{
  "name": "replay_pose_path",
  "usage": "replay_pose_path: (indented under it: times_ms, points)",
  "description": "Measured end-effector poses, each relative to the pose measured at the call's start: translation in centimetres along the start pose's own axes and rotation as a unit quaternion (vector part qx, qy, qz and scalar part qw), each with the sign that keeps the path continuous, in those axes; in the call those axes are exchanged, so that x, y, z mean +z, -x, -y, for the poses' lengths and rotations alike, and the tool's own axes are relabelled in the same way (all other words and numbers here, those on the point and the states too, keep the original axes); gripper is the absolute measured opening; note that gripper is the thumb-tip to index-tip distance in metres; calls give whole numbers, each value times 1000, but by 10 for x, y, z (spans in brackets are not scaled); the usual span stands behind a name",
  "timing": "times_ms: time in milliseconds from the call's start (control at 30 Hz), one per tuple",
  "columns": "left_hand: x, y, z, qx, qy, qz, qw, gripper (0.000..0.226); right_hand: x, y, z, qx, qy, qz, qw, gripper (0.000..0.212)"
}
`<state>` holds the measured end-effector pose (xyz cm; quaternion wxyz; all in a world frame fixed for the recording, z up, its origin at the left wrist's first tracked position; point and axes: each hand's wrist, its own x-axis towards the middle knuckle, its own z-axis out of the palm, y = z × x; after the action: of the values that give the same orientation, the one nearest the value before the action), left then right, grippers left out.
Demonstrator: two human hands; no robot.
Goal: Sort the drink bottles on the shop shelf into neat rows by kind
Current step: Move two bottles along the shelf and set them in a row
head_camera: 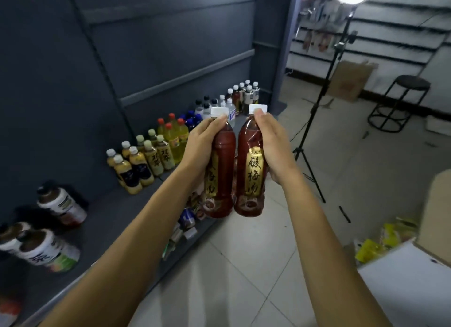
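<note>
While both arms reach forward over the tiled floor point(244, 265), each of the hands is wrapped round a dark red drink bottle, and the two bottles stand upright side by side, white caps up, long axes vertical, their lower bodies nearly touching. The left hand point(200, 143) grips the left bottle point(219, 180) from its outer side, thumb just under the cap. The right hand point(273, 146) grips the right bottle point(250, 178), thumb tip on the cap. The right bottle's gold label faces the camera and reads 酸梅汤 from top to bottom; the left bottle's label is turned partly away.

Left of the left hand and beyond it, the grey shelf point(109, 204) carries rows of upright bottles: white-capped yellow ones, red-capped yellow ones, blue-capped ones, then clear ones. Nearer, left of the left forearm, several wide white-labelled bottles point(62, 204) stand. Right of the right hand stands a ring light point(317, 121) on a tripod.
</note>
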<state>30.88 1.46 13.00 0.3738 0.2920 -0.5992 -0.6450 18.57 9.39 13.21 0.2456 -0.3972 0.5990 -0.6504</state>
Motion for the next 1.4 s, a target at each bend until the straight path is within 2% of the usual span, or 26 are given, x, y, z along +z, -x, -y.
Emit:
replay_pose_path:
  times_ms: [233,333,467,700,800,900,1033,1200,1400]
  points:
    - [33,-60,-34,40,35,5,999,26,-41,-55,24,-14,33,-59,998,52]
    - [37,-95,-43,59,48,24,997,28,-51,-86,28,-28,45,-63,997,57]
    - [41,-142,-43,91,1,19,996,30,-61,-125,28,-23,43,-76,996,60]
    - [52,-221,-40,85,-15,57,995,32,-71,-190,18,-30,72,-106,991,58]
    - [63,-248,-31,72,-15,72,995,31,-79,-212,2,-27,63,-134,989,56]
    - [75,-275,-16,54,-12,76,996,31,-87,-232,-22,-1,61,-152,986,41]
    - [93,-309,7,52,-14,81,995,33,-104,-260,-64,31,47,-176,983,50]
    - [130,-368,46,44,-30,48,997,27,-137,-311,-122,98,18,-173,980,44]
    - [181,-437,94,45,-65,24,997,21,-183,-396,-160,104,13,-144,984,38]
